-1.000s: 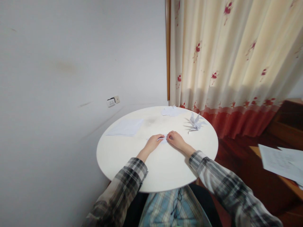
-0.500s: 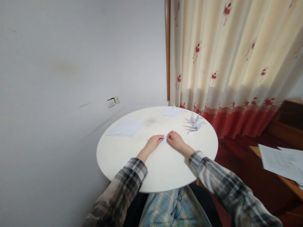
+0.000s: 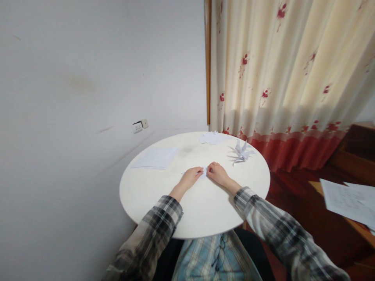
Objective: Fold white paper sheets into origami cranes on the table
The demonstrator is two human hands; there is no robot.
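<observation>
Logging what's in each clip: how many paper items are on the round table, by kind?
crane: 1
sheet stack, flat: 1
far pile, loose: 1
small piece, pinched between left hand and right hand: 1
Total: 4
</observation>
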